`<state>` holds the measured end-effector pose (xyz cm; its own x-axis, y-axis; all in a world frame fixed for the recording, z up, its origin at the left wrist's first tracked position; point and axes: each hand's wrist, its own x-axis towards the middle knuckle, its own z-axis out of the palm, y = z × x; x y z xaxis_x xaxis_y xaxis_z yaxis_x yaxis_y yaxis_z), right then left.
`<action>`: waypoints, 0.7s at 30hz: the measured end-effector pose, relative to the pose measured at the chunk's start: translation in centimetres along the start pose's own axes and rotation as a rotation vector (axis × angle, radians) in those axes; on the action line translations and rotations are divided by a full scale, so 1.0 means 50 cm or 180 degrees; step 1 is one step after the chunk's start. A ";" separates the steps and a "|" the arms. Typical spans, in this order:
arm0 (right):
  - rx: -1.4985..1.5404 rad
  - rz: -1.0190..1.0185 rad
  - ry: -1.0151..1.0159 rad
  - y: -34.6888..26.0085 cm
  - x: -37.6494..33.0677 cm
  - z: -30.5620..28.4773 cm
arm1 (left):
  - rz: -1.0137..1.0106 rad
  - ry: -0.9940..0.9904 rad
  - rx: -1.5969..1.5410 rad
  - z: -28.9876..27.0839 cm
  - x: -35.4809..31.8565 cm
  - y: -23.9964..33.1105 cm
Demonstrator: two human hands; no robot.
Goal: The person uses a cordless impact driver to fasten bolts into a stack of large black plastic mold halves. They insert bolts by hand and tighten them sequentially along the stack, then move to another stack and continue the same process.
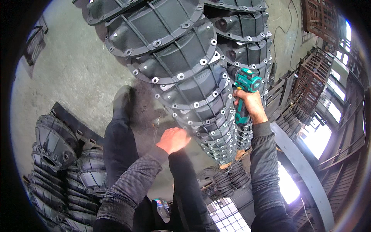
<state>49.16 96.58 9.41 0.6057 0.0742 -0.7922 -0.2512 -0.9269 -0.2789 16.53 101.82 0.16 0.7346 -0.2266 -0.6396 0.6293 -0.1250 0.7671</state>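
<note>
Right hand: the right hand [251, 103] is wrapped tight round the grip of a teal and black cordless drill [244, 87], fingers closed all the way, holding it up at the right side of the stack.
Drill: its nose points left, right against the rim of one of the grey covers partway up the stack; whether the bit sits on a bolt is too small to tell.
Left hand: the left hand [174, 139] is curled into a loose fist, knuckles up, with nothing to be seen in it; it hovers just beside the lower left flank of the stack, and contact with the stack cannot be made out.
Stack: a tall stack of grey ribbed covers [185, 69] fills the middle, each flange ringed with silver bolts, the pile leaning out toward the far end of the scene.
Second stack: another pile of the same covers [247, 38] stands just right of it, behind the drill.
Near left: more dark ribbed parts [58, 154] are heaped low at the left.
Floor: bare grey concrete floor [69, 69] spreads to the left, with the person's dark trouser leg and shoe [121, 104] planted on it.
Far right: rusty metal crates [311, 77] stand by bright windows.
</note>
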 end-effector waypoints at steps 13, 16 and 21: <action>-0.0784 -0.0044 0.0140 -0.034 -0.002 0.028 | -0.0002 -0.0320 -0.0116 -0.030 -0.014 -0.002; -0.0862 -0.0013 0.0131 -0.035 0.000 0.026 | 0.0115 -0.0132 -0.0120 -0.028 -0.020 -0.001; -0.0941 -0.0033 0.0084 -0.034 0.005 0.021 | 0.0052 -0.0061 -0.0335 -0.028 -0.021 0.005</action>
<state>48.94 98.55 9.10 0.6275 0.0781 -0.7747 -0.0165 -0.9934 -0.1136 16.28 103.40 0.94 0.7406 -0.2464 -0.6252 0.6412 -0.0191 0.7671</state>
